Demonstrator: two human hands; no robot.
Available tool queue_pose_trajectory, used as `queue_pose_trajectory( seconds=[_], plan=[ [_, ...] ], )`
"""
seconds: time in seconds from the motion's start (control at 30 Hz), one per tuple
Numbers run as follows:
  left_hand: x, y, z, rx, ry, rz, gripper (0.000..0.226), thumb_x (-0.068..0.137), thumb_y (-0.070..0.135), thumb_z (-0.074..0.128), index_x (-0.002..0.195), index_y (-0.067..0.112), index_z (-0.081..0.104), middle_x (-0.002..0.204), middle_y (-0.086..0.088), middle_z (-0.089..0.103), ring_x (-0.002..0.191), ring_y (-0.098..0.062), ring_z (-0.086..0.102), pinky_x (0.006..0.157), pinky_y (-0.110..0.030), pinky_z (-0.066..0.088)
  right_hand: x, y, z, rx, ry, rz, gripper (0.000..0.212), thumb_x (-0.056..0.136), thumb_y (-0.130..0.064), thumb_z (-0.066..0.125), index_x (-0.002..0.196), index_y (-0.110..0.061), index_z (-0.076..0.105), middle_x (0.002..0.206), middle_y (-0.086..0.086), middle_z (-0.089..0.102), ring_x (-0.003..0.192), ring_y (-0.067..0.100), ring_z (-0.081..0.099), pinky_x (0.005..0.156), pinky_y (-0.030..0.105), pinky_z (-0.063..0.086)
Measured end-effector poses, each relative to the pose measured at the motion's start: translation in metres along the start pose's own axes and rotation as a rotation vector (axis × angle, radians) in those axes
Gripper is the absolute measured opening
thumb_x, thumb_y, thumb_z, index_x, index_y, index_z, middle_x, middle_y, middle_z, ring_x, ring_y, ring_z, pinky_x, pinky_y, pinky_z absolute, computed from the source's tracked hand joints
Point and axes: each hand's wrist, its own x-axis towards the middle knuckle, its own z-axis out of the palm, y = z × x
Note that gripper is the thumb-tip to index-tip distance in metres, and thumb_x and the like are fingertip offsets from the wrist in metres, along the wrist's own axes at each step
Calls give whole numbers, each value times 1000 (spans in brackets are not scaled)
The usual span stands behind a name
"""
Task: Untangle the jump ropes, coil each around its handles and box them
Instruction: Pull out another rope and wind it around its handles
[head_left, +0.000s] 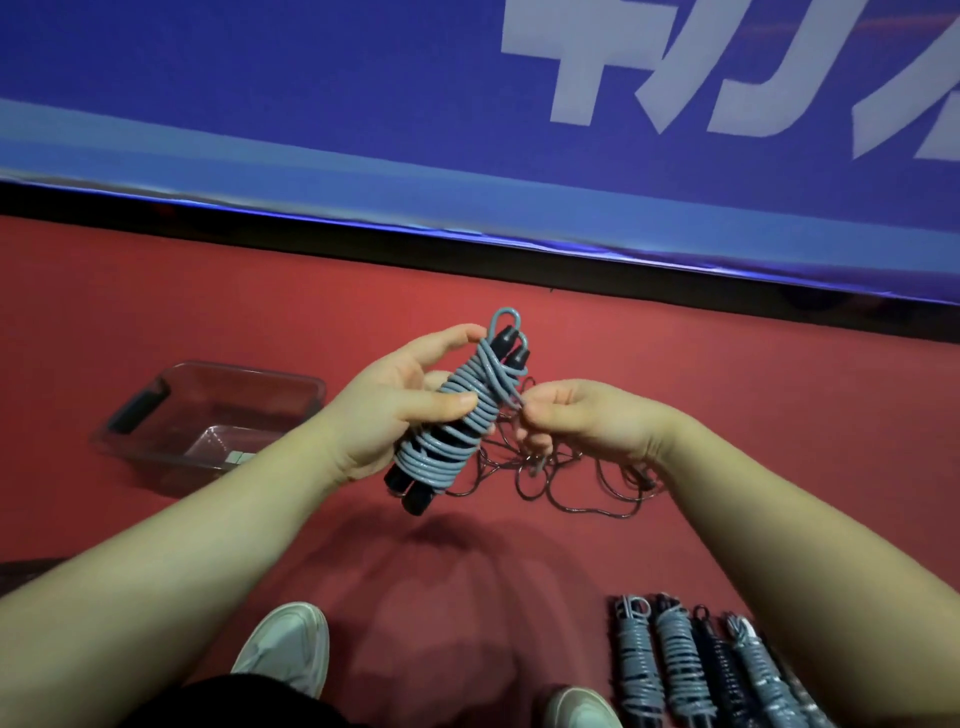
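Observation:
My left hand (400, 402) grips a grey jump rope (457, 421) coiled round its two black handles, held tilted above the red floor. My right hand (576, 421) pinches the loose end of that grey rope just right of the coil. Below the hands a thin dark rope (566, 488) lies tangled on the floor. A clear plastic box (171, 415) with black grips sits on the floor to the left. Several coiled ropes (696, 670), mostly grey, lie side by side at the lower right.
A blue banner (363, 130) with white lettering runs along the back, above a black strip. My two white shoes (291, 649) show at the bottom edge. Bare red floor lies between the box and my feet.

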Motion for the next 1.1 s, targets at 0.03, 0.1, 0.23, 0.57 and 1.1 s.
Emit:
queue_pose_trajectory(
  seconds=[0.03, 0.1, 0.23, 0.57, 1.1],
  plan=[
    [-1, 0, 2, 45, -32, -19, 61, 66, -10, 67, 116, 23, 56, 86, -19, 64, 71, -24, 65, 70, -32, 54, -3, -2, -5, -105, -3, 14, 14, 88, -22, 56, 79, -11, 59, 60, -11, 57, 59, 2, 51, 66, 16, 44],
    [-4, 0, 3, 118, -108, -58, 60, 69, -8, 66, 120, 20, 54, 88, -15, 67, 73, -21, 65, 70, -29, 55, -8, -8, -12, -253, -43, 66, 5, 85, -11, 61, 81, -15, 60, 70, -14, 64, 68, -3, 56, 73, 11, 44],
    [-9, 2, 5, 381, -321, -143, 52, 75, -1, 69, 120, 23, 55, 96, -22, 64, 80, -23, 58, 74, -32, 49, -4, -25, -6, -718, -187, 198, 17, 83, -15, 69, 83, -29, 61, 88, -18, 65, 81, -6, 58, 80, 14, 41],
    [1, -4, 5, 1135, -284, -336, 44, 77, 21, 76, 104, 21, 42, 78, 4, 72, 68, -13, 66, 70, -30, 53, 13, -50, 16, -1040, 45, 136, 21, 78, -20, 75, 95, -12, 67, 82, -5, 65, 75, 9, 57, 65, 16, 40],
    [7, -3, 13, 435, 316, 111, 55, 81, -6, 64, 119, 33, 58, 107, 6, 68, 83, 3, 64, 84, -13, 47, 7, -36, 48, 587, 625, -145, 19, 88, -7, 60, 75, -19, 52, 63, 1, 47, 51, 7, 41, 46, 14, 34]
  ],
)
